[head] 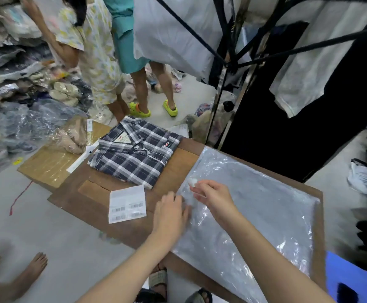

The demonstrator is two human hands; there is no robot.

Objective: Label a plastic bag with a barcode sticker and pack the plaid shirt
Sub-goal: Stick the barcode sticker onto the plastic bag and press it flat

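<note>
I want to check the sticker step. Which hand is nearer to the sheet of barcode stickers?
The left hand. It rests on the near corner of the plastic bag, just right of the sticker sheet. The right hand is farther right, over the bag, pinching something small and white.

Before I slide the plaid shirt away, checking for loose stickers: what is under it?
The plaid shirt lies on brown cardboard; a white paper strip shows at its left edge. Anything beneath its middle is covered.

the print on the barcode sticker sheet (127,203) is too small to read. the white bit pinched in the right hand (211,196) is blurred — sticker or backing, cannot tell. the plastic bag (254,206) runs under both hands; the left hand (170,212) hides its edge.
</note>
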